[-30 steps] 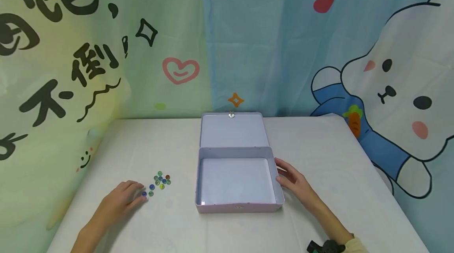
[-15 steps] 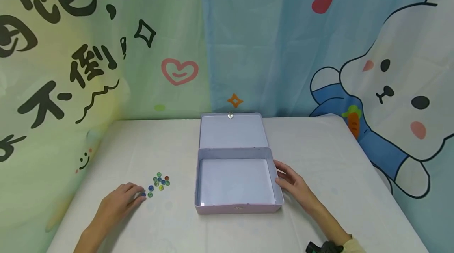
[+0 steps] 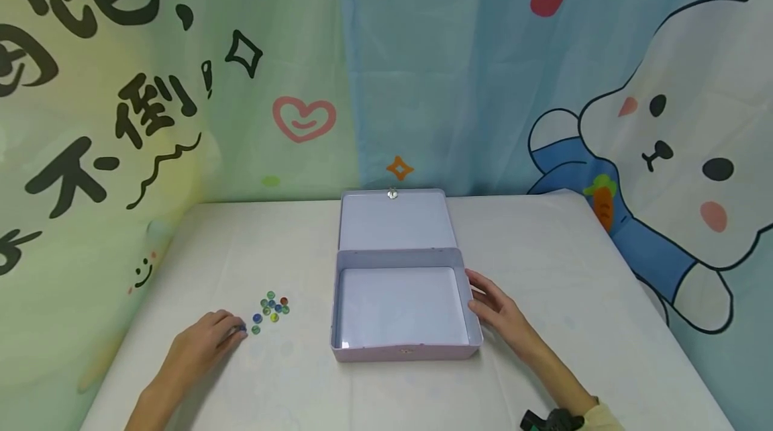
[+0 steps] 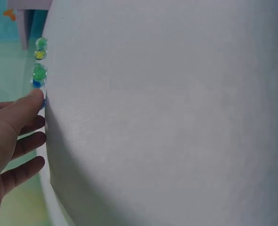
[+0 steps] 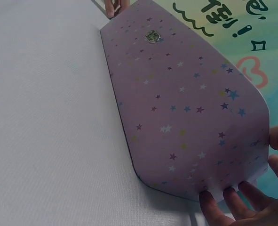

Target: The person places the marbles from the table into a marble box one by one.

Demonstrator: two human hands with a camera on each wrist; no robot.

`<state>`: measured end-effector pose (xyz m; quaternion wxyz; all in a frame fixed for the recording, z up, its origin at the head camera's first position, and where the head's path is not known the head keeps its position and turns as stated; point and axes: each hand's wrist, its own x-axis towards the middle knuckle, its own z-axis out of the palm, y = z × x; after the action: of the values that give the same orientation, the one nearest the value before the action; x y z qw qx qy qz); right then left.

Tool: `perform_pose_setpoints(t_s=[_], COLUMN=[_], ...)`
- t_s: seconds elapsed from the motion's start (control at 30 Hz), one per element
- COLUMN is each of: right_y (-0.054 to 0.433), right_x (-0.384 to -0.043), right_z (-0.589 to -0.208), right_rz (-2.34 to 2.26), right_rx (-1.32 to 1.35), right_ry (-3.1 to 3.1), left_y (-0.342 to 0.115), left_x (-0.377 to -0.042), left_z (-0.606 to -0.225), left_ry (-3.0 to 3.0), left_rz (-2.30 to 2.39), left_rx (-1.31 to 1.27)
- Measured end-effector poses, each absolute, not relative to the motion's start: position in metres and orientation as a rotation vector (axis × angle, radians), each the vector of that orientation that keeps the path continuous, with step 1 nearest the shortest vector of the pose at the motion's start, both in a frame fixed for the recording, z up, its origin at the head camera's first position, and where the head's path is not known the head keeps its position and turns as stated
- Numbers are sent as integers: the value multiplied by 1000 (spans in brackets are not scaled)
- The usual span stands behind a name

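At the left of the head view my left hand [image 3: 202, 347] pinches a dark blue marble [image 3: 243, 328] between thumb and fingers, low at the tabletop. In the left wrist view only a sliver of that marble shows under the thumb; the other fingers stand apart. A loose cluster of several glass marbles [image 3: 274, 308], green, blue, yellow and brownish red, lies just right of these fingers. In the middle stands a lilac tin box [image 3: 404, 354], its lid [image 3: 395, 219] tipped back. My right hand [image 3: 501, 307] touches the box's right side with its fingertips, which show in the right wrist view along a star-patterned wall.
A white cloth covers the table [image 3: 417, 397]. Behind it hangs a printed curtain [image 3: 417, 68] with lettering and a cartoon rabbit, close to the lid's back edge. A black wrist device [image 3: 552, 420] sits on my right forearm.
My left fingers have come together around the dark blue marble, which showed more fully between the fingertips before. The right hand and box keep their place; the head view shifts slightly.
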<state>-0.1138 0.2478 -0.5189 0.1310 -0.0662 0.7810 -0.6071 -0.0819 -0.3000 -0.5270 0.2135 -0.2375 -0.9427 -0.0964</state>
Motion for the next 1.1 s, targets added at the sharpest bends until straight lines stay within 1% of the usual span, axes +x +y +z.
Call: perform_pose_setpoints(t_s=[0.23, 0.47, 0.83, 1.1], right_y=[246, 246, 246, 244], right_x=[-115, -116, -114, -114], right_z=[-515, -514, -516, -518], right_rz=[-1760, -1755, -1755, -1766], right_rx=[-180, -168, -126, -94], right_ry=[2265, 2273, 2272, 2253], left_y=[-303, -290, -238, -196], left_x=[-82, -100, -147, -170], left_z=[-512, -488, -453, -430], left_ry=[-2585, -2548, -2451, -2555], left_rz=[-324, -411, -517, -547], left_rx=[-655, -675, -1002, -1085])
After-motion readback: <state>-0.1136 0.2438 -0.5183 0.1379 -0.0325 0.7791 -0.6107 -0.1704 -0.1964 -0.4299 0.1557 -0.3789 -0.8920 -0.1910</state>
